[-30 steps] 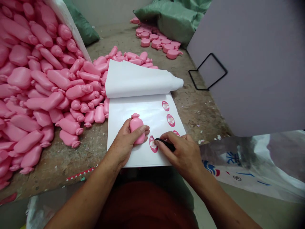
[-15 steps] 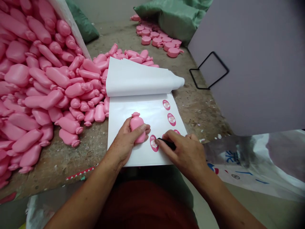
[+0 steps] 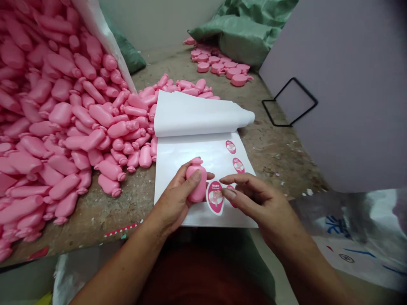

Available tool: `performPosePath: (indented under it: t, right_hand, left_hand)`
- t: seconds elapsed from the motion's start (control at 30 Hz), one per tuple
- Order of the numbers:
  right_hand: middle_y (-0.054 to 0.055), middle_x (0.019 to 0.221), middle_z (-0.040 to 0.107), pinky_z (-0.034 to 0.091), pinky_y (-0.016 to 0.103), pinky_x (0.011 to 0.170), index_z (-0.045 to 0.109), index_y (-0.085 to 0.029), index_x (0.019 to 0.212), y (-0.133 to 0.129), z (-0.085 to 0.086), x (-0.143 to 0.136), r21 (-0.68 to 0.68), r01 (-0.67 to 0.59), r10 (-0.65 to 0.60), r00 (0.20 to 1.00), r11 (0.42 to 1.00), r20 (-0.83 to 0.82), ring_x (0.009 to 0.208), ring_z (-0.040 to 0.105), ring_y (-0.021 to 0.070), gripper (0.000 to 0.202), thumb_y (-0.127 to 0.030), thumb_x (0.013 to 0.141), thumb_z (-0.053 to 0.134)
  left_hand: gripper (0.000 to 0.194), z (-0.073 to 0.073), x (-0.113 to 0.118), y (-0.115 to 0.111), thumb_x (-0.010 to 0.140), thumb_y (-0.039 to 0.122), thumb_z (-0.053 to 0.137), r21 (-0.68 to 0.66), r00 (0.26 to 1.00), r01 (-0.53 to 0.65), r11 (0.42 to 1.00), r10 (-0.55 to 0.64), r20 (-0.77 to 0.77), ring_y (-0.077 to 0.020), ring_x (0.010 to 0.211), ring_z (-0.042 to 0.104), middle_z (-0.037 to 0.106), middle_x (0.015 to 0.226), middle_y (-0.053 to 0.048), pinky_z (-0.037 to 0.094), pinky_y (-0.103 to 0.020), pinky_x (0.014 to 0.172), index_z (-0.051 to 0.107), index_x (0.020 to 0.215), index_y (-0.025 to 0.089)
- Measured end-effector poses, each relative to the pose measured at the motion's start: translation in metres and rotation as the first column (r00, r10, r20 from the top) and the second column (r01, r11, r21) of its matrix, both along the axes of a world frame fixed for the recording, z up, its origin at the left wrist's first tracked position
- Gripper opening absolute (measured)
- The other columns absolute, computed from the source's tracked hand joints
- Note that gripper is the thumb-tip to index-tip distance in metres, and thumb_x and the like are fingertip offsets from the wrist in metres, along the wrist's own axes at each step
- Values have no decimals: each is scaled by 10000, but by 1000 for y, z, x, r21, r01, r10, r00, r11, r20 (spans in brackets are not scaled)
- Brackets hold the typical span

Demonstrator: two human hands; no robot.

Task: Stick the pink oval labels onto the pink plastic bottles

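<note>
My left hand (image 3: 173,201) is wrapped round a small pink plastic bottle (image 3: 200,190), its neck pointing away from me and the thumb across its front. Just to the right, my right hand (image 3: 265,201) pinches a pink oval sticker (image 3: 215,199) with a white border by its right edge, between thumb and index finger. The sticker is lifted off the sheet and sits close beside the bottle. Beneath both hands lies the white sticker sheet (image 3: 173,154), with several oval stickers down its right side. The right palm is hidden.
A large heap of pink bottles (image 3: 63,114) spills from a white sack (image 3: 111,42) on the left. The sheet's far part is a folded-back white roll (image 3: 203,118). Pink round pieces (image 3: 240,79) lie by a green sack (image 3: 235,38). A black wire frame (image 3: 289,101) stands right, against a grey panel (image 3: 349,84).
The sticker near my right hand has come up off the sheet into its fingers. The black tool in that hand no longer shows. My view has shifted slightly left.
</note>
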State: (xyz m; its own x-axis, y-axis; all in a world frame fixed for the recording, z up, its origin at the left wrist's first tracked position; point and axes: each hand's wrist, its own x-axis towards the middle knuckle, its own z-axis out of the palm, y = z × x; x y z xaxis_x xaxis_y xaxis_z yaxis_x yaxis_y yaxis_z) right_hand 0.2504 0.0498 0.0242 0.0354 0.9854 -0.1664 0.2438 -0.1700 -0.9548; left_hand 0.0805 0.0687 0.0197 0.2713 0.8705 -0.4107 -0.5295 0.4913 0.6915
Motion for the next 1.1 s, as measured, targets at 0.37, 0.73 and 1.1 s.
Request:
performPosePath:
  t: [0.37,0.73,1.1]
  right_hand:
    - [-70,515,411,285,246,468,757,-248,964,1,-5,-19,105,-36,42,998,994,-51,480,380,107,231,-400,795,715]
    - [-66,522,444,309,250,488,746,-237,973,2,-10,-18,55,-51,55,995,997,-80,497,404,113,264,-433,797,720]
    - [-71,506,442,318,247,484,741,-234,943,3,-10,-20,55,-43,48,994,998,-96,486,406,111,245,-421,786,717]
  left_hand:
    - [492,17,4,-17,956,618,433,-137,993,-38,990,53,110,-170,791,662,703,957,-71,500,-272,705,593,1181,210]
    - [496,12,4,-19,959,615,427,-88,995,-49,995,57,87,-177,850,667,701,1059,-85,522,-290,745,610,1181,211]
    - [465,13,5,-20,989,572,396,-92,995,-51,994,59,82,-216,991,683,704,1069,-100,534,-338,844,565,1212,202]
